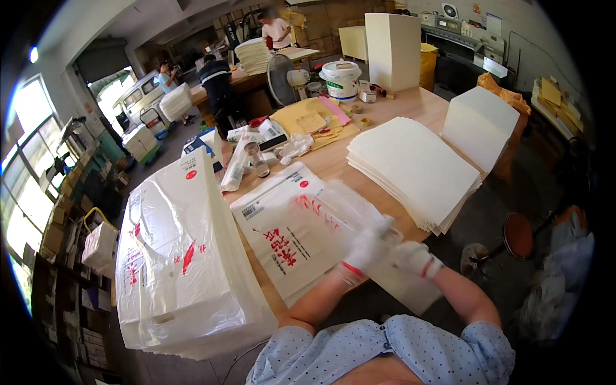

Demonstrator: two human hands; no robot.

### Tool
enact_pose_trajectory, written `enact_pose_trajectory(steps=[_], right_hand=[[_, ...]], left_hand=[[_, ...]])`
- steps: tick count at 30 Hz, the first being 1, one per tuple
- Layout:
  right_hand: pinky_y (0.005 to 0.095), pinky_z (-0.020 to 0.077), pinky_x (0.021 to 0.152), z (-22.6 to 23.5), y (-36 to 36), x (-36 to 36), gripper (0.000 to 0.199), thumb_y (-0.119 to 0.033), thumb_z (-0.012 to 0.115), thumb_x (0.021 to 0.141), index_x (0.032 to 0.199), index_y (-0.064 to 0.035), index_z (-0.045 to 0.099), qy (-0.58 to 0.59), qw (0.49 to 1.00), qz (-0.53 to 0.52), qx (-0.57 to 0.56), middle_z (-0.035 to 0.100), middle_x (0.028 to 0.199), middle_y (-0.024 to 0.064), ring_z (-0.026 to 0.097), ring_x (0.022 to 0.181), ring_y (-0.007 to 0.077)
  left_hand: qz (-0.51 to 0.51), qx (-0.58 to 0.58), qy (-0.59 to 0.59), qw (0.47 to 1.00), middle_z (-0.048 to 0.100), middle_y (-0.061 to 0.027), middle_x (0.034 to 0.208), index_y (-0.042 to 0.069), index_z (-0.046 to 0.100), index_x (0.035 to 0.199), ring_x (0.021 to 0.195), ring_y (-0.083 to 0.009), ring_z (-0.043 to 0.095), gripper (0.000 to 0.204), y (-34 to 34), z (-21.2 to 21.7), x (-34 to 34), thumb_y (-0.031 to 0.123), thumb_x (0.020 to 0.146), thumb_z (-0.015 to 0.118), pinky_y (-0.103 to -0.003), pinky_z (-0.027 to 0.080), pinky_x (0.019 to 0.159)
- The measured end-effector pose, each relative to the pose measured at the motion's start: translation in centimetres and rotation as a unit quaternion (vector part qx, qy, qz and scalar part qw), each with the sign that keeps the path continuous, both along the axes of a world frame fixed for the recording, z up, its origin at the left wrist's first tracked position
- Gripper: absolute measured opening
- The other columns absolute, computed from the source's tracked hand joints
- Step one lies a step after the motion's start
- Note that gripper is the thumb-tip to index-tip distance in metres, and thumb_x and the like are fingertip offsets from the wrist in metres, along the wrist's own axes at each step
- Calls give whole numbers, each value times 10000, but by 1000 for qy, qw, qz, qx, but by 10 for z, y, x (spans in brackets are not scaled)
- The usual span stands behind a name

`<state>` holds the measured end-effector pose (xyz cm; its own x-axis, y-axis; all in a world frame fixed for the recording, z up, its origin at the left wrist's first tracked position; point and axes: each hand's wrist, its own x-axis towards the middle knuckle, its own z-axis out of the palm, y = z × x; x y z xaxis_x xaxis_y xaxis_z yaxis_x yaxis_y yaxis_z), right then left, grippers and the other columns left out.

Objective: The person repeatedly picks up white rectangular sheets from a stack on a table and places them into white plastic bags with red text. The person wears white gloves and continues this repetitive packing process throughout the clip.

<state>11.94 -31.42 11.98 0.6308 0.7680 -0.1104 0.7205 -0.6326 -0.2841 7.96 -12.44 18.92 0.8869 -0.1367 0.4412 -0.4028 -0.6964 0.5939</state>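
Observation:
Both my hands wear white gloves with red cuffs and are close together at the table's near edge. My left hand (371,248) is closed at the near end of a white sheet with red print (330,208), which is lifted and smeared by motion. Just beside it, my right hand (414,257) has its fingers curled in; whatever they hold is hidden. Beneath the lifted sheet, another printed white sheet (273,240) with red characters lies flat. A plain pale sheet (407,285) hangs over the near edge below my hands.
A tall stack in clear plastic film (173,256) stands at left. Fanned white boards (414,170) lie at right, with a folded white board (481,122) beyond. Farther back are a glass jar (256,159), yellow envelopes (305,119), a white bucket (341,80) and a fan (280,80). Several people work behind.

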Motion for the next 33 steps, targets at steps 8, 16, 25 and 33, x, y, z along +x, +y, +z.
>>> enact_pose_trajectory(steps=[8,16,25,33], right_hand=[[439,453,845,-58,67,66,383,-262,453,882,1242,-132,425,-124,940,-211,239,567,1090,206,577,983,371],[494,446,831,-88,94,144,432,-324,291,932,1329,-163,345,78,963,-244,-78,581,1125,226,571,1051,373],[437,430,867,-22,-39,-19,772,-303,450,889,1441,-63,-34,254,957,-137,16,546,1142,296,559,1036,402],[460,462,737,-96,-108,-79,589,-243,432,892,1399,-24,228,96,979,-123,128,593,1024,263,589,916,397]], left_hand=[[97,-31,251,963,592,-153,1051,136,430,1301,937,-276,590,584,49,-92,-33,214,763,644,-404,476,774],[359,-14,87,929,496,-116,1139,110,450,1214,960,-254,550,333,204,-270,-80,139,882,448,-401,466,775],[434,-192,335,814,556,-192,897,20,509,1027,871,-363,558,212,72,-126,-238,126,844,504,-430,441,717],[383,-198,220,875,524,-161,794,14,490,866,739,-297,492,60,-8,-153,-272,59,827,493,-395,428,707]])
